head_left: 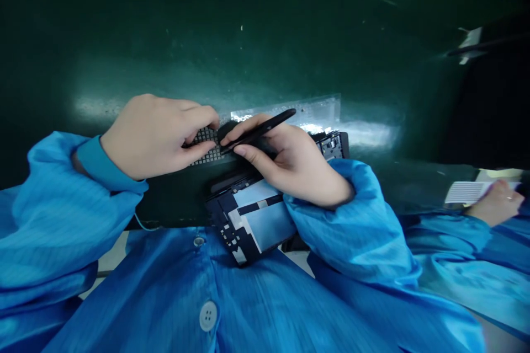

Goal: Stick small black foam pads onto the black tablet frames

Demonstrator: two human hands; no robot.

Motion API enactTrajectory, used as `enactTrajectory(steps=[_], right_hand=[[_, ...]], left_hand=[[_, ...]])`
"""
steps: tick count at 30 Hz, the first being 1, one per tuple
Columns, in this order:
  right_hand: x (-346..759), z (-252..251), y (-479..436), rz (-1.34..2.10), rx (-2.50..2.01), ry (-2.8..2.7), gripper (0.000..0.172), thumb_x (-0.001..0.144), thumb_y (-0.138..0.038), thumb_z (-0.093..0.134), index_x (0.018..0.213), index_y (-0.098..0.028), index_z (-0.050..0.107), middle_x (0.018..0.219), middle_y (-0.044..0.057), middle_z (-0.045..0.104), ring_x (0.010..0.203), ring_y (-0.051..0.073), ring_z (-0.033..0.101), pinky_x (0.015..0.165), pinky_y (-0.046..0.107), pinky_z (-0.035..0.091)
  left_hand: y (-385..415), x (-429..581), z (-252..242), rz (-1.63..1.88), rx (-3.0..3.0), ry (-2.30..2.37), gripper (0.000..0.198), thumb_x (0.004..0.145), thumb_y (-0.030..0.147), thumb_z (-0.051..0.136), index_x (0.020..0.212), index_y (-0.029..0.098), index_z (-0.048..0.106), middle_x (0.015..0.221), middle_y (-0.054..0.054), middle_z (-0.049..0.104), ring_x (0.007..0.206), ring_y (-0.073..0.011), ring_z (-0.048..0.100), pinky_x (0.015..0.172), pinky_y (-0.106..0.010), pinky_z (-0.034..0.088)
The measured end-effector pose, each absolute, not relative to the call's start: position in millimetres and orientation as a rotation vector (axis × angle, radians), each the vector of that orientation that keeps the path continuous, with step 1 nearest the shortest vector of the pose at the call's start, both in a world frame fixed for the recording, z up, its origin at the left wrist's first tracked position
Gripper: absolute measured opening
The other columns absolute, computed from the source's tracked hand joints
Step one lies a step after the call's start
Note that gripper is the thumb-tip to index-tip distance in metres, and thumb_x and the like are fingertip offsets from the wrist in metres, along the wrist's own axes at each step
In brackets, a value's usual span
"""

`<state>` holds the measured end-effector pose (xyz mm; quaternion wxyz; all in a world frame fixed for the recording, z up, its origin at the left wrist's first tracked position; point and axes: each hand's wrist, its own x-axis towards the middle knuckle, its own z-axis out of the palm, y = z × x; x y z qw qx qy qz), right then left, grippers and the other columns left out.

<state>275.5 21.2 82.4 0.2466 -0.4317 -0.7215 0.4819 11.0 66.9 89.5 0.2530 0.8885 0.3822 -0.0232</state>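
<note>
My right hand (296, 162) grips black tweezers (259, 131), their tips pointing left at a small perforated sheet of tiny parts (206, 146). My left hand (155, 133) pinches that sheet between thumb and forefinger. Under my right wrist lies a dark blue phone frame (250, 220) with pale blue panels, hanging over the table's near edge. Both arms wear blue sleeves.
A clear plastic tray (314, 110) lies on the dark green table (248, 38) just beyond my hands. At the right edge another person's hand (497, 201) holds a white ribbed sheet (467, 192). A white object (470, 44) sits at the far right.
</note>
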Motion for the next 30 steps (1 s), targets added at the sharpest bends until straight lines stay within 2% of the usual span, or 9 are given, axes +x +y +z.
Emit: enactTrajectory(steps=[7,12,17,19,25,30], right_hand=[[275,85,24,1.277,-1.195,-2.023,0.011,0.113,-0.027,0.070,0.120,-0.025,0.078,0.124,0.007,0.086,0.118,0.026,0.085,0.108,0.044,0.070],[288,88,6,1.308,-1.260,-1.688,0.015,0.115,-0.041,0.070,0.119,-0.027,0.075,0.112,0.004,0.086,0.104,0.024,0.086,0.096,0.043,0.073],[312,78,-45,0.601,-1.487,-1.255,0.008,0.112,-0.036,0.075,0.111,-0.029,0.074,0.100,0.001,0.078,0.093,0.022,0.081,0.085,0.041,0.070],[317,68,-57,0.511,-1.486,-1.232,0.007,0.112,-0.035,0.076,0.111,-0.028,0.073,0.101,0.001,0.078,0.094,0.021,0.082,0.086,0.039,0.069],[317,54,-58,0.577,-1.451,-1.284,0.004,0.112,-0.029,0.074,0.116,-0.028,0.074,0.105,0.002,0.081,0.099,0.020,0.085,0.094,0.039,0.070],[318,68,-63,0.549,-1.468,-1.425,0.014,0.110,-0.022,0.074,0.122,-0.029,0.076,0.109,0.004,0.083,0.105,0.022,0.084,0.095,0.042,0.069]], left_hand=[[66,11,89,-0.073,2.474,1.045,0.031,0.116,0.036,0.054,0.128,0.022,0.078,0.087,0.000,0.077,0.075,-0.0171,0.066,0.061,-0.033,0.032],[68,9,87,-0.053,2.486,1.034,0.031,0.113,0.037,0.053,0.125,0.025,0.079,0.082,0.000,0.074,0.069,-0.0169,0.062,0.059,-0.033,0.032],[68,6,80,0.024,2.476,1.058,0.032,0.111,0.046,0.053,0.120,0.029,0.079,0.079,0.000,0.073,0.068,-0.0190,0.066,0.057,-0.034,0.035],[67,6,79,0.026,2.470,1.083,0.034,0.112,0.047,0.052,0.120,0.029,0.079,0.080,0.000,0.073,0.070,-0.0192,0.066,0.057,-0.034,0.035],[68,6,87,0.002,2.427,1.069,0.037,0.114,0.048,0.053,0.122,0.024,0.080,0.082,-0.001,0.073,0.072,-0.0195,0.064,0.061,-0.034,0.037],[68,7,88,0.027,2.420,1.070,0.037,0.113,0.048,0.053,0.120,0.024,0.081,0.080,-0.002,0.070,0.072,-0.0204,0.063,0.060,-0.034,0.036]])
